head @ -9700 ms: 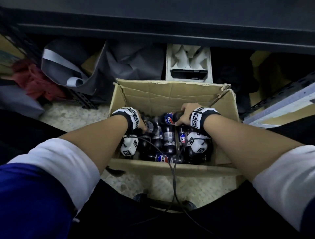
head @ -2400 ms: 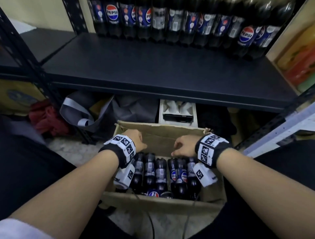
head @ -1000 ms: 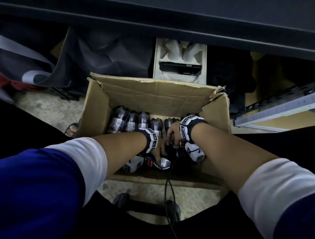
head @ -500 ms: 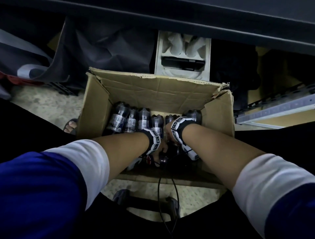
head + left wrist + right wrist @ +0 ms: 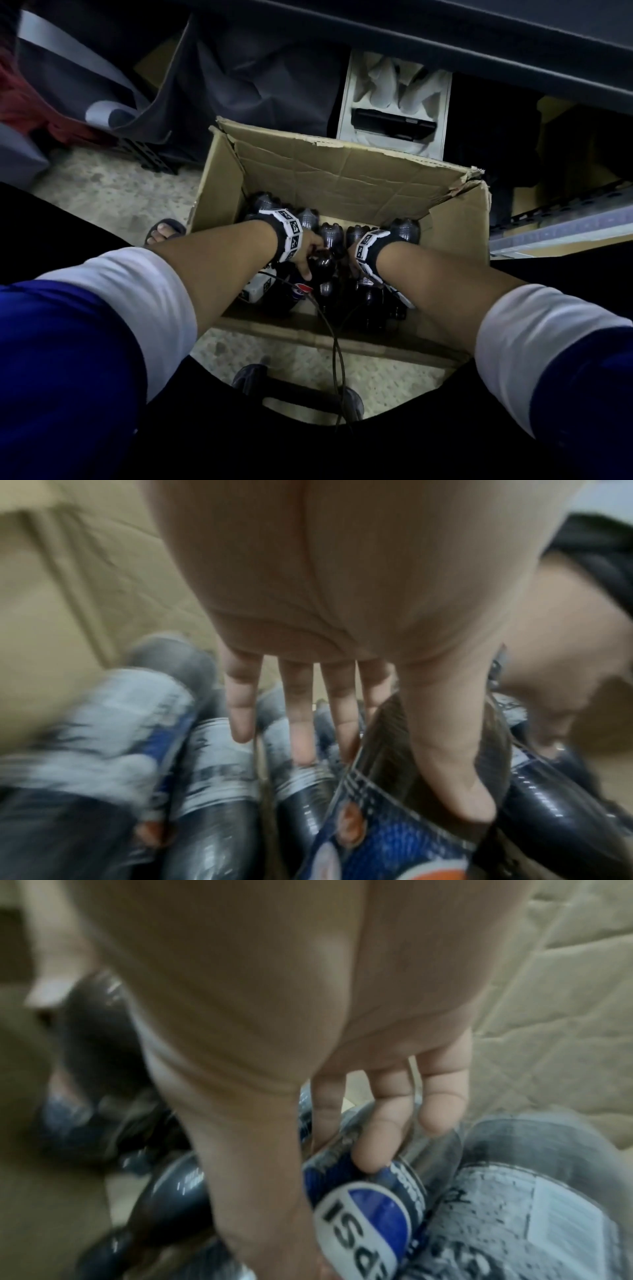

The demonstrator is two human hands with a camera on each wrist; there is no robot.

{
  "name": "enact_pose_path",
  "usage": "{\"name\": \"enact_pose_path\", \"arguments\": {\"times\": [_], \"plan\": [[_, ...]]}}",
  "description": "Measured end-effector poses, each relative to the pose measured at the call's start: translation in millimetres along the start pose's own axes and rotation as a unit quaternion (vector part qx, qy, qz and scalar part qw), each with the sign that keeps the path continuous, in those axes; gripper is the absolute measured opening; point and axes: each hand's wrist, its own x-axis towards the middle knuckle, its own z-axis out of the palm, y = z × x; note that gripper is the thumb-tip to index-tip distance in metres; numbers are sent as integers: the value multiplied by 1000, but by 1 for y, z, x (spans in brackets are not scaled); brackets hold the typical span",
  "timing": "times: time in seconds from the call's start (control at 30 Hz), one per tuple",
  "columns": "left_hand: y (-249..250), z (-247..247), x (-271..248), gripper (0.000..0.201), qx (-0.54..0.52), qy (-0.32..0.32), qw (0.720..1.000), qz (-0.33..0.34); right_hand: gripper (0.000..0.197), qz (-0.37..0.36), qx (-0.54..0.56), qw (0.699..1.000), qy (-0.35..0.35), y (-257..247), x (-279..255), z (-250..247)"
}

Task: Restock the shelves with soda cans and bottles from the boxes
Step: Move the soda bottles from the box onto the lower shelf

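Since half a second before, when both my hands were lower in the creased brown cardboard box (image 5: 342,171), my left hand (image 5: 308,251) had clamped a glossy dark plastic soda bottle (image 5: 323,265); my right hand (image 5: 342,1042) gripped a blue-labelled bottle (image 5: 369,1204).

Dim, shadowy head view; both wrist views motion-blurred, edges distorted.

a speckled pale floor (image 5: 113,192) carries an open cardboard box (image 5: 339,171) of dark soda bottles (image 5: 308,219); behind the box stand a white moulded tray (image 5: 394,102) and a grey bag (image 5: 239,68); a sandalled foot (image 5: 164,231) rests just left of the box
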Motion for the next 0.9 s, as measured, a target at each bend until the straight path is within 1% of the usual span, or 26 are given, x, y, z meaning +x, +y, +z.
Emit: {"name": "enact_pose_path", "arguments": {"times": [0.03,0.07,0.1,0.17,0.2,0.27,0.33,0.37,0.4,0.47,0.5,0.53,0.63,0.67,0.73,0.77,0.83,0.87,0.9], "plan": [[-4,2,-3,76,-19,-12,1000,-7,47,4,-12,999,-44,-6,-3,-2],[-9,7,0,70,-45,-2,999,9,54,15,-50,995,-79,-9,4,2],[-14,10,0,71,-69,4,998,2,57,26,-64,992,-105,-11,3,1],[-25,18,3,84,-108,22,994,-10,54,32,-63,994,-87,-9,11,7],[-28,19,0,88,-131,26,991,-8,50,44,-37,995,-78,-7,11,7],[-39,21,2,88,-179,34,983,-22,45,36,-16,996,-84,-5,9,2],[-47,22,3,84,-209,48,976,-35,52,16,-23,995,-96,-1,16,-2],[-51,22,6,86,-211,52,975,-40,57,12,-2,996,-87,0,21,-5],[-51,22,3,93,-211,59,974,-50,63,14,22,998,-52,3,25,-6],[-52,20,2,109,-195,68,975,-79,75,20,25,999,44,7,28,-8],[-52,20,1,116,-193,71,974,-96,75,24,16,997,72,7,27,-9],[-52,19,-2,122,-191,74,973,-108,73,28,8,996,85,8,28,-8],[-52,20,-2,139,-194,79,970,-122,72,30,-9,996,88,5,30,-4],[-52,19,-2,139,-196,81,969,-123,72,34,-9,995,89,7,33,-2],[-52,21,-1,130,-193,90,969,-130,66,41,-14,995,86,7,36,1],[-53,23,-1,130,-191,93,968,-132,61,45,-20,995,84,7,38,4],[-51,24,-3,139,-187,98,969,-132,56,61,-25,995,73,4,48,9],[-51,24,-3,139,-180,102,970,-128,57,67,-19,996,61,2,53,10],[-47,21,-7,135,-166,101,972,-130,58,72,-15,997,38,0,56,11]]}}
